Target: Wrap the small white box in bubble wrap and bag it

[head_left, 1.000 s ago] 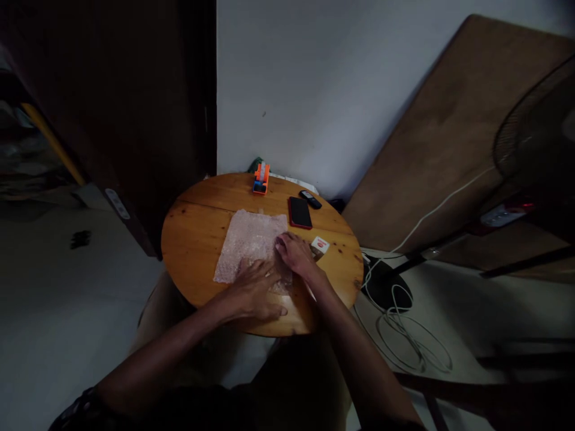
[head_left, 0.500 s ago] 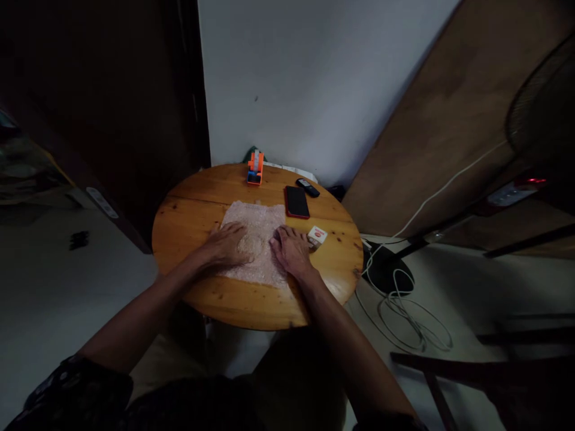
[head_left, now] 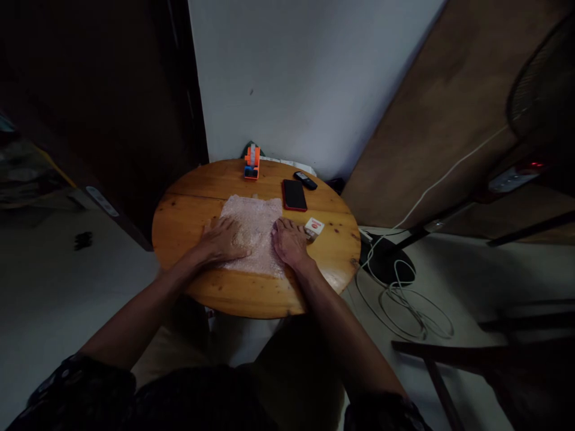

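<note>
A sheet of pinkish bubble wrap (head_left: 258, 230) lies spread on the round wooden table (head_left: 251, 299). Flat on its left part rests my left hand (head_left: 223, 240), fingers spread. My right hand (head_left: 290, 240) lies over the right edge of the sheet, its fingers apart and pointing away from me. Just beside the right fingertips stands a small white box (head_left: 314, 228) with a red mark. Behind the sheet are a dark phone-like device (head_left: 294, 195) with a red edge and a small black remote-like object (head_left: 305, 180).
An orange tape dispenser (head_left: 252, 162) stands at the table's back edge, near the wall. On the floor to the right are a coiled pale cable (head_left: 406, 299) and a fan base (head_left: 389, 260). A dark chair (head_left: 453, 359) is at the lower right.
The view has shifted a little, so the table sits slightly higher. My left hand's fingers look more spread on the wrap; my right hand stays at the right edge.
</note>
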{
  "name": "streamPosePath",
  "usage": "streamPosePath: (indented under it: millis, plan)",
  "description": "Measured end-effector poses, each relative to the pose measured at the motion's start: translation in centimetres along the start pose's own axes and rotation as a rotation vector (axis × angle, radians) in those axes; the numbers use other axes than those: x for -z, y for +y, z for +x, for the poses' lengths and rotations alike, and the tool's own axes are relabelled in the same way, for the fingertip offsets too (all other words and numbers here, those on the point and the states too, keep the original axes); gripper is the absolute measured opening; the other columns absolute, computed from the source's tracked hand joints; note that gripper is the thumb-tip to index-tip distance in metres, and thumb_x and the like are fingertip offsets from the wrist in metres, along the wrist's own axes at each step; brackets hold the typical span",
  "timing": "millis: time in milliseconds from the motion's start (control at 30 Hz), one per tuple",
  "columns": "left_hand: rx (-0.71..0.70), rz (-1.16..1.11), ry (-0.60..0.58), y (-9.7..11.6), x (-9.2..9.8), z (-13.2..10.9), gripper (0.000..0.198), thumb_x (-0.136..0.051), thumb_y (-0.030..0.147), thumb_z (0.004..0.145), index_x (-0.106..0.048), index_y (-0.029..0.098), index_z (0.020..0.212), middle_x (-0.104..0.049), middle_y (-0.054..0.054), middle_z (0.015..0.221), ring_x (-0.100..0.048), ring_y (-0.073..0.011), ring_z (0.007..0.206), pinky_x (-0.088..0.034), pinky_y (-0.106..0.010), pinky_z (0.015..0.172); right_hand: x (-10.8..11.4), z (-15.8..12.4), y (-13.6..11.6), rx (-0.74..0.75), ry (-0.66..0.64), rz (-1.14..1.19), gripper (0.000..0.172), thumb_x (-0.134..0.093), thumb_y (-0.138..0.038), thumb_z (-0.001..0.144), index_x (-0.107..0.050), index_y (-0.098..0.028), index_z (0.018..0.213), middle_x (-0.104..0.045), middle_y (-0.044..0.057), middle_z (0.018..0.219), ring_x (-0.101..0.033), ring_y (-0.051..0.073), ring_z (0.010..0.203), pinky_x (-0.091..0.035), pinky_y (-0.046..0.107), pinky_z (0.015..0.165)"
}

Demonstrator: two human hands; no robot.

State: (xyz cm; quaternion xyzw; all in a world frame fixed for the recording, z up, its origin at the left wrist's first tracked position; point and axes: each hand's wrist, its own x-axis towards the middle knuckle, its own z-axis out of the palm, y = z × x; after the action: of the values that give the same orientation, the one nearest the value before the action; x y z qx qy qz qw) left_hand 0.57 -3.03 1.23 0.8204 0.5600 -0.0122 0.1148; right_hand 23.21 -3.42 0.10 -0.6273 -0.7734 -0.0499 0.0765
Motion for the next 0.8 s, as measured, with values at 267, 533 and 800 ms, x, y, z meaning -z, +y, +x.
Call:
streamPosePath:
  millis: [267,533,800]
  plan:
    - [0.017,0.002,0.031,0.1,-0.2,-0.2,0.096,-0.048,0.077,0.081,-0.031,0.018,0.155,-0.02,-0.02,0.168,-0.019,-0.0398,0.154,-0.012,-0.066,0.121,-0.2,1.0,0.1,0.03,0.007,0.031,0.041,-0.032,-0.028,0.103,-0.057,-0.013,0.132,-0.055,0.015,0.145,-0.049,0.029,0.128,-0.034,0.043,0.097]
    - [-0.028,-0.053,0.019,-0.7,0.4,-0.2,0.086,-0.049,0.069,0.086,-0.034,0.018,0.154,-0.024,-0.019,0.167,-0.019,-0.0382,0.154,-0.014,-0.061,0.122,0.1,0.8,0.0,-0.004,-0.007,0.085,0.04,-0.032,-0.025,0.103,-0.057,-0.013,0.131,-0.057,0.016,0.142,-0.051,0.029,0.124,-0.034,0.042,0.097]
    - [-0.165,-0.073,0.094,3.3,-0.2,-0.3,0.079,-0.055,0.06,0.087,-0.037,0.022,0.154,-0.024,-0.016,0.167,-0.016,-0.0368,0.156,-0.009,-0.062,0.124,0.6,0.7,-0.1,-0.02,-0.025,0.063,0.038,-0.036,-0.019,0.099,-0.058,-0.014,0.129,-0.059,0.016,0.139,-0.053,0.029,0.122,-0.035,0.041,0.095]
